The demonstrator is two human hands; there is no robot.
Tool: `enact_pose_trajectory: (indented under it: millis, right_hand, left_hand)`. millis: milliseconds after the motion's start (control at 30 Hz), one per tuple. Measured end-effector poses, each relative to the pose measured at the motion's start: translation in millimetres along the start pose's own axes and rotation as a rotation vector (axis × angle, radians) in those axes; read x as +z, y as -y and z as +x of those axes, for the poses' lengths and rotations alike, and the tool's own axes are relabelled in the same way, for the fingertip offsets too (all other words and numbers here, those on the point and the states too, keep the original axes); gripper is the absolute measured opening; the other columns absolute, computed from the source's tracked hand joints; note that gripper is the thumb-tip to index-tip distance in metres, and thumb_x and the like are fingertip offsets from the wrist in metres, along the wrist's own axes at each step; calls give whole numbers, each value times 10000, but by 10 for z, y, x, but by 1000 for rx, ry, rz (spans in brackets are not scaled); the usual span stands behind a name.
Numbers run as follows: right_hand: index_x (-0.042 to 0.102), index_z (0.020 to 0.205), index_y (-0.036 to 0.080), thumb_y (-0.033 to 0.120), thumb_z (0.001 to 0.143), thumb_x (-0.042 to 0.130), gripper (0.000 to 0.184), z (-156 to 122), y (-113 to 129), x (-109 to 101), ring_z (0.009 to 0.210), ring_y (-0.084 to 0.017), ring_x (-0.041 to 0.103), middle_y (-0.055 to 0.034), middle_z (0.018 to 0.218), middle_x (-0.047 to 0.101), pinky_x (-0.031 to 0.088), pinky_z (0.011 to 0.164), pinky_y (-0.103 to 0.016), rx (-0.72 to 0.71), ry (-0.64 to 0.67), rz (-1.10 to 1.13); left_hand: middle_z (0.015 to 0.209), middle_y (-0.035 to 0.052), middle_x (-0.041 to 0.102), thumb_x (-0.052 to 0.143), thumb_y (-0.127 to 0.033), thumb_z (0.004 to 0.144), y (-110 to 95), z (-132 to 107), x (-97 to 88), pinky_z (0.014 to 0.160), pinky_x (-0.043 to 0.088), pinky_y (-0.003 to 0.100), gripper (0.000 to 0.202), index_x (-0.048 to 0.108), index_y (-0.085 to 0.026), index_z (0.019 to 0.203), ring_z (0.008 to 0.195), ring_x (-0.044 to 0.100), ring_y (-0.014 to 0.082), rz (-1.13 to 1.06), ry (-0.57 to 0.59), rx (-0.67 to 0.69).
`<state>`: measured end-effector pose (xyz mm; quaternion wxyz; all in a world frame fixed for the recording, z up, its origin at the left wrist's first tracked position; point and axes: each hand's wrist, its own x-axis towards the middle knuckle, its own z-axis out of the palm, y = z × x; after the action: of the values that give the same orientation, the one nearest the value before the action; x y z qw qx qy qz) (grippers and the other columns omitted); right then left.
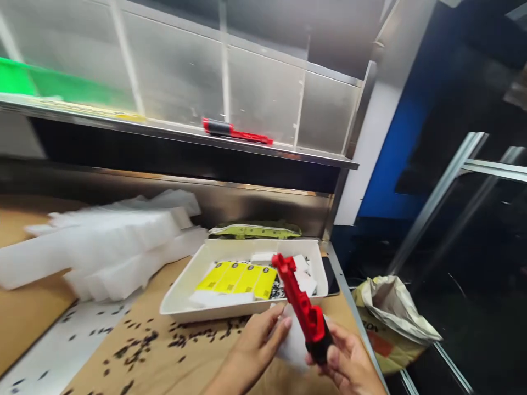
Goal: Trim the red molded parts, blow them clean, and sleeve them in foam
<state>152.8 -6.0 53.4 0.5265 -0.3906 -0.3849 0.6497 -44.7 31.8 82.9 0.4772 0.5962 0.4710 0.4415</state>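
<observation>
My right hand (348, 359) is closed around the black end of a red and black plastic tool (302, 302), which tilts up and to the left; I cannot tell its exact kind. Between the two hands hangs a thin white foam sheet (294, 340), partly hidden behind the tool. My left hand (263, 340) pinches this sheet at its left edge, thumb and fingers together. Just beyond the hands stands a white tray (197, 315) with yellow printed cards (236, 278), white pieces and small black bits. The red tool overlaps the tray's right part.
A blurred pile of white foam sheets (123, 241) lies at left. Small black pieces (135, 348) are scattered over the brown tabletop. A similar red tool (236, 131) rests on the metal shelf. Right of the table stands an open paper sack (391, 329); a dark phone-like object (330, 276) lies beside the tray.
</observation>
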Motion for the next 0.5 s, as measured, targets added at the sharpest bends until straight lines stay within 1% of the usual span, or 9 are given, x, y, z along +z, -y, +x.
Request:
enact_pose_trajectory:
  millis: [33,100,167,200,267,333,367,433,500]
  right_hand:
    - [714,1016,145,525,532,912,647,55,79,-4,744,-206,712,-92,899,739,542,627,-281,18,3,50]
    - [736,964,129,477,535,925,584,124,223,-54,698,-146,699,-81,844,743,517,596,-201,33,-15,116]
    - [751,928,130,456,539,928,537,150,332,-153,659,-103,683,-70,810,741,493,563,-147,29,-45,141]
    - [756,915,134,455,540,927,523,156,372,-214,650,-93,679,-64,803,740,481,544,-130,25,-60,146]
    - [760,895,145,458,540,924,501,172,432,-334,655,-85,683,-51,800,737,450,506,-104,12,-94,150]
    - [762,888,151,455,538,924,492,210,480,-421,666,-84,689,-41,801,733,416,475,-88,-3,-112,144]
    - [761,885,150,452,539,924,487,240,505,-445,666,-84,690,-42,804,733,402,465,-84,-11,-114,137]
    - [760,878,139,444,550,921,476,310,560,-452,653,-86,688,-53,814,735,382,450,-84,-32,-111,117]
    - [756,892,132,436,565,917,474,368,616,-427,659,-93,689,-66,843,740,380,453,-92,-70,-114,93]
  left_hand:
    - [732,47,715,678,-541,752,49,53,117,738,530,316,340,717,-209,819,701,614,227,-27,39,-13]
    - [852,72,745,689,-527,751,127,139,295,752,537,329,388,706,-219,987,751,648,246,-93,121,-44]
    - [1017,93,747,713,-503,742,177,190,403,827,535,350,475,669,-229,1127,879,673,272,-165,224,-68]
    - [1063,92,740,733,-487,728,196,205,434,887,518,359,494,668,-233,1147,946,668,280,-201,290,-77]
    - [1025,77,747,780,-456,687,238,222,466,952,484,363,457,713,-231,1080,998,652,292,-246,426,-108]
    - [883,58,753,814,-446,647,296,236,481,900,499,352,362,760,-221,924,927,656,295,-248,503,-154]
    - [810,46,745,825,-447,630,328,244,489,839,514,341,315,767,-215,835,864,657,289,-238,511,-179]
    - [696,22,718,843,-435,607,387,263,515,720,514,307,258,746,-207,679,748,642,261,-222,482,-216]
    - [624,7,692,868,-411,578,421,286,555,656,497,283,263,719,-195,590,675,622,234,-227,463,-246]
